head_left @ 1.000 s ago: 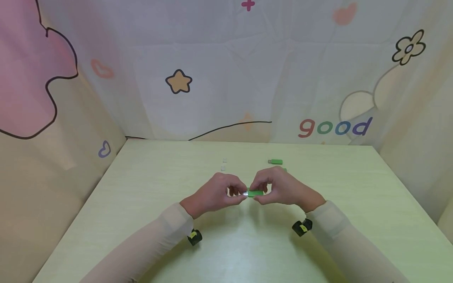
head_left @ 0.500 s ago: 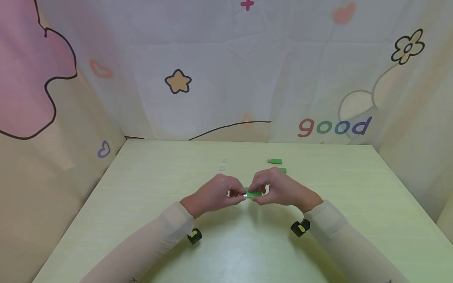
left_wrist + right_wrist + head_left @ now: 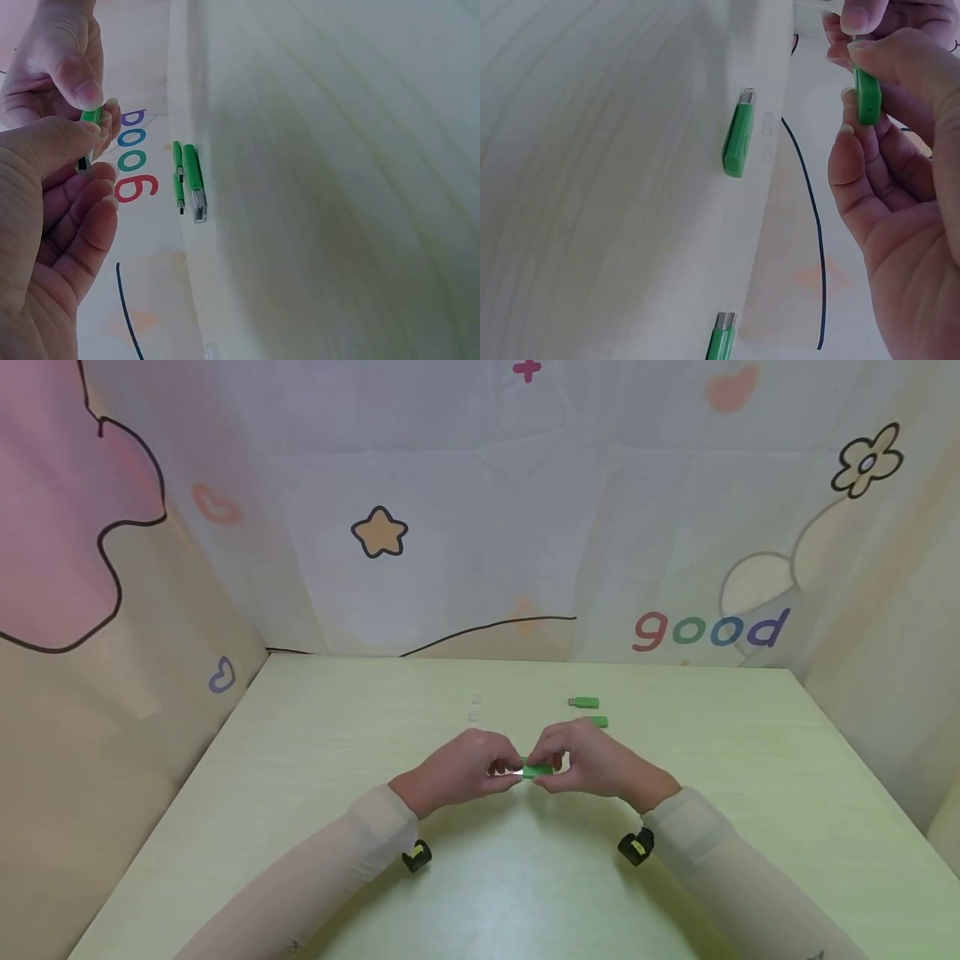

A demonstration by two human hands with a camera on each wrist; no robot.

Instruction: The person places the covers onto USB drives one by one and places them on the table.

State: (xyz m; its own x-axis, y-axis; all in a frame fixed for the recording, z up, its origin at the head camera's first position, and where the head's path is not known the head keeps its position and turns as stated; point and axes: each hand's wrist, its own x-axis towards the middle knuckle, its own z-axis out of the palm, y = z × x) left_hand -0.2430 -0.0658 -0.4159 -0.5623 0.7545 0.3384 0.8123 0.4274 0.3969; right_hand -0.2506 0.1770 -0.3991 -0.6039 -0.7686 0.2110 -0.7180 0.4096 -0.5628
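Left hand (image 3: 465, 770) is pinching the metal plug end of the green USB stick (image 3: 538, 770), steadying it above the table (image 3: 300, 793); right hand (image 3: 588, 762) is gripping its green body; two spare sticks (image 3: 590, 712) are lying behind, within reach.

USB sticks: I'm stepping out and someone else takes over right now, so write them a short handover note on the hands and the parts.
Left hand: pinches the metal plug end of the held stick; whether a cap is in its fingers cannot be told.
Right hand: pinches the green body of the same stick, above the table.
Two more sticks lie uncapped at the back right, plugs bare.
Two small clear caps lie at the back, left of them.
Done: no stick on the table is capped.
Left: likely capping the held stick, then the two lying ones.
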